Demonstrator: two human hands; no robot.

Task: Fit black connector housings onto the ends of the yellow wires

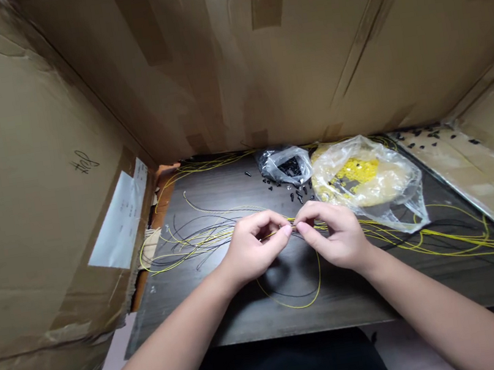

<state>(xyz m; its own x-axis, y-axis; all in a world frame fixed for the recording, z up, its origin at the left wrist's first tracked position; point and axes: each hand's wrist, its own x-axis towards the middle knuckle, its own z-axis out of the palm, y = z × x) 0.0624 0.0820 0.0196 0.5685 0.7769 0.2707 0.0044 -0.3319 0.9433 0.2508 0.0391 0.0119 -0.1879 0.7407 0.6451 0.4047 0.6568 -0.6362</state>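
Observation:
My left hand [258, 242] and my right hand [331, 231] meet fingertip to fingertip over the middle of the dark tabletop [240, 322]. Each pinches with thumb and forefinger. Between them runs thin wire; a yellow wire [303, 306] and a dark one loop down below the hands. What else the fingertips hold is too small to make out. Under and behind the hands lies a bundle of yellow and black wires [204, 241], spreading to the left and on to the right.
A clear bag of small black parts [288, 166] stands behind my hands, loose pieces around it. Right of it sits a larger bag of yellow parts [361, 174]. Cardboard walls [212, 79] enclose the table; a cardboard flap [463, 171] with black bits lies at right.

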